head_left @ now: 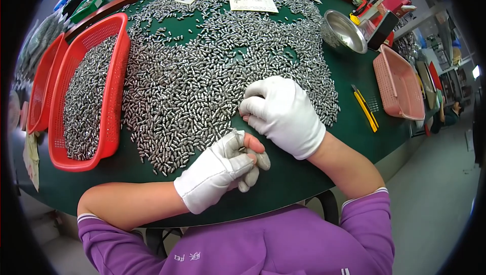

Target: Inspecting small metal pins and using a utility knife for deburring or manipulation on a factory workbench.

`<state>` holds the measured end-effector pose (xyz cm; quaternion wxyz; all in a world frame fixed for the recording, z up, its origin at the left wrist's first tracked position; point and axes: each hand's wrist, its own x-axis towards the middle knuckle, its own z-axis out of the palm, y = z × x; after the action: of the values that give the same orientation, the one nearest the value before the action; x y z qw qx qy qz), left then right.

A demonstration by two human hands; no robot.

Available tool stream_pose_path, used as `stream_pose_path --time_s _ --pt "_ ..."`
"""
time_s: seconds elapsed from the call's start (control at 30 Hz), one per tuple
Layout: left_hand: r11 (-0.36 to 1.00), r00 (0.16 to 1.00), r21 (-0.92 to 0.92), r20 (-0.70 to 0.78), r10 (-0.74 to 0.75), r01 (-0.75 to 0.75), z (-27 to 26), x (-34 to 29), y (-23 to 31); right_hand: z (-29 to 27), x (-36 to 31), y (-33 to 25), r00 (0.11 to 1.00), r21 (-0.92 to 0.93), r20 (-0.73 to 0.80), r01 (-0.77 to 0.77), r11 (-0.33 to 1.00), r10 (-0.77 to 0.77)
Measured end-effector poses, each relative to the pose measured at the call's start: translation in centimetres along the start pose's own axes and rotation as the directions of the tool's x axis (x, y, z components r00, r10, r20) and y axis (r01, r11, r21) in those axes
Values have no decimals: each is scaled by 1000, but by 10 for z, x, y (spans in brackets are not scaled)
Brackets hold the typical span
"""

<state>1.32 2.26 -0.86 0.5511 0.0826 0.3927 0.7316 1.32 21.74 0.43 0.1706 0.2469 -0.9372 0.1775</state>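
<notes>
Small shiny metal parts (177, 88), short and capsule-like, lie spread in a thick layer over the green table. At the near edge of that layer is my right hand (284, 115), in a white glove, its fingers curled and pinched together against the parts. What it holds is hidden behind the fingers. Closer to me, my left hand (223, 166) wears a white glove with bare thumb and finger tips showing. Its fingers are bent inward over the table, and whatever they may hold cannot be made out.
To the left stands a red perforated basket (119, 67) full of the same parts, beside another red basket (38, 100). A metal bowl (349, 32), a yellow utility knife (365, 109) and a pink basket (397, 80) are on the right. Paper slips (252, 2) lie on the parts.
</notes>
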Motion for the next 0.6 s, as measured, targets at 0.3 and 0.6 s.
stream_pose_path --time_s 0.3,0.6 --pt "991 996 -123 -83 41 -51 -3 -1 -4 -18 -8 -11 979 542 106 -206 815 176" --pt "989 985 -137 -171 32 -56 2 -1 -2 -16 -10 -10 964 659 217 -262 705 156"
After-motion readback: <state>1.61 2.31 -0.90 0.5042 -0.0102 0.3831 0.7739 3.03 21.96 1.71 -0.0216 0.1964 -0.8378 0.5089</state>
